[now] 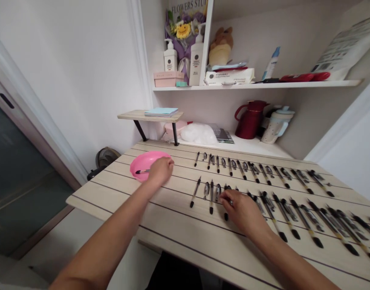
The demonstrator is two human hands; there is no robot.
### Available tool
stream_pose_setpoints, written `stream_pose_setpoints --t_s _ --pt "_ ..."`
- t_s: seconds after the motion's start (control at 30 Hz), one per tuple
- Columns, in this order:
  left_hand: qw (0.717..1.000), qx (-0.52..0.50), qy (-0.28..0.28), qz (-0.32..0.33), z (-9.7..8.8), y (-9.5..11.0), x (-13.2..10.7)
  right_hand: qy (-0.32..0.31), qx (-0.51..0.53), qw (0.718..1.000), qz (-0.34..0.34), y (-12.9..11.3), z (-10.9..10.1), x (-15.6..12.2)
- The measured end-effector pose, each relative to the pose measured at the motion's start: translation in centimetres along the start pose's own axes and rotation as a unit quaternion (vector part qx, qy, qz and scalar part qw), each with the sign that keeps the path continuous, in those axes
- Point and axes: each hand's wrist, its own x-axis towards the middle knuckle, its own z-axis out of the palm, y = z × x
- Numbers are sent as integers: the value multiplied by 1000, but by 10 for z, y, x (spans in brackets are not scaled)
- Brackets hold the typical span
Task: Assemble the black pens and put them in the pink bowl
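My left hand is over the right rim of a pink bowl, its fingers curled closed. Whatever they hold, if anything, is hidden. A pen lies in the bowl. My right hand rests low over the front row of pens, thumb and fingers pinched around a small thing too hidden to name. Under it a pen's dark end shows. Left of that hand lie a black pen, another pen and a short clear-and-black piece.
A back row of pens and small pieces runs across the slatted table. Behind stand a small raised shelf, a red jug and a pale bottle. An upper shelf holds pump bottles and other goods.
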Motion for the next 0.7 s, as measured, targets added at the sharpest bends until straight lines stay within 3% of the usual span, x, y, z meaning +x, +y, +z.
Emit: stream_pose_setpoints --t_s 0.13,0.23,0.47,0.7 --pt "991 69 -89 -70 -10 -44 16 7 13 1000 1 5 7 -2" --pt "980 109 -139 -92 -5 -60 18 2 19 1000 -2 7 13 -3" --pt "974 152 -151 -75 -2 -61 19 1 14 1000 3 6 14 -2" --pt "988 115 -96 -46 -16 -53 16 -2 31 1000 4 7 13 -1"
